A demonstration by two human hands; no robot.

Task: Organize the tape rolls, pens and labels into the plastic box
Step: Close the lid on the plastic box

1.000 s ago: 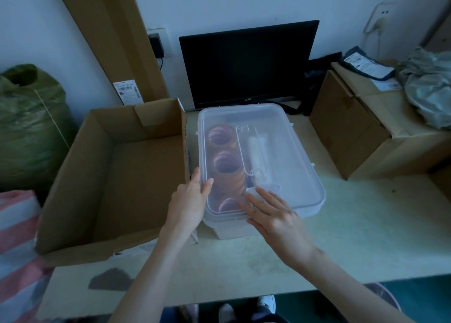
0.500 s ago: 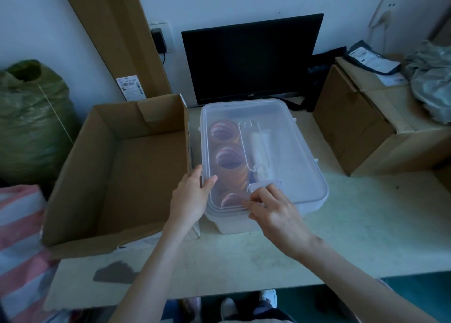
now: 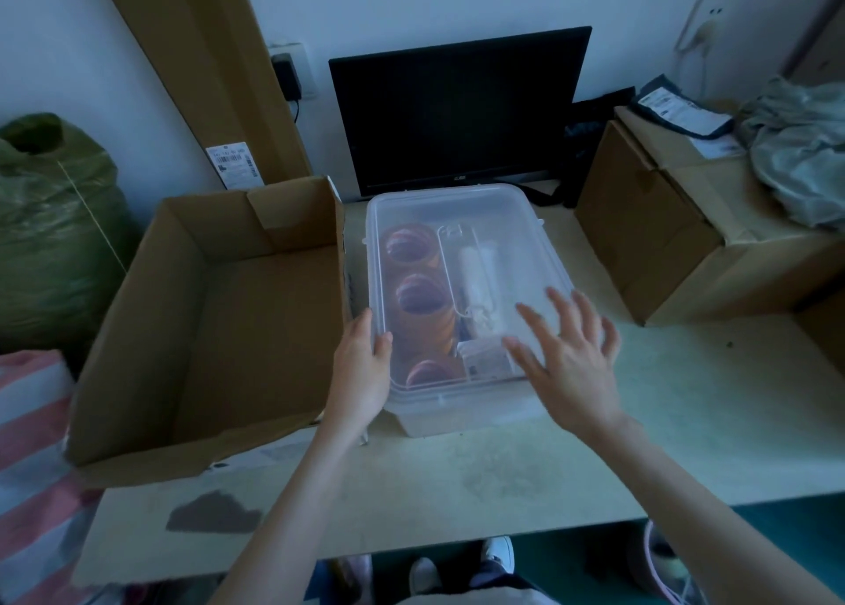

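The plastic box is set on the tabletop, its translucent lid in place. Through the lid, orange tape rolls are seen along the box's left side, with white items, not clearly made out, to their right. The box's near left rim is held by the left hand, thumb over the lid edge. The right hand is spread over the box's near right corner, its grip open, fingers straight. An open cardboard carton is set just left of the box, a dark monitor behind it.
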